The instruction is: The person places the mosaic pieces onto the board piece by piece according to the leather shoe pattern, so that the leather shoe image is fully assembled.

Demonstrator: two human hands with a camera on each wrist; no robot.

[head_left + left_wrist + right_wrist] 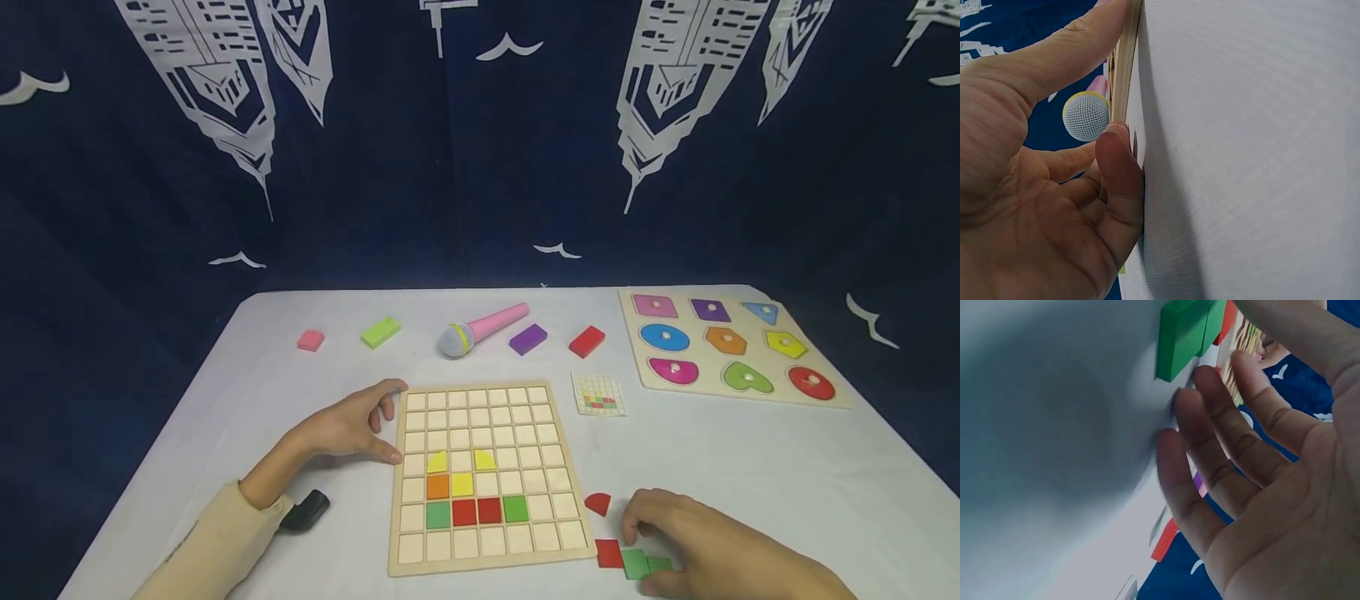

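My left hand (347,425) rests at the left side of a wooden grid board (491,562), index fingertip by the upper corner and thumb against the edge. In the left wrist view the thumb and a finger (1116,159) touch the board's rim. Several yellow, orange, red and green tiles lie in its cells. My right hand (697,537) hovers over loose tiles right of the board, fingers loosely bent, holding nothing visible. By it lie a red square tile (609,553), overlapping green tiles (635,564) and a red rounded tile (597,503).
Behind the board lie a pink toy microphone (487,327) and several coloured blocks, among them a purple block (528,339). A small pattern card (597,394) sits right of the board. A knobbed shape puzzle (637,367) occupies the back right. A black object (305,511) lies by the left sleeve.
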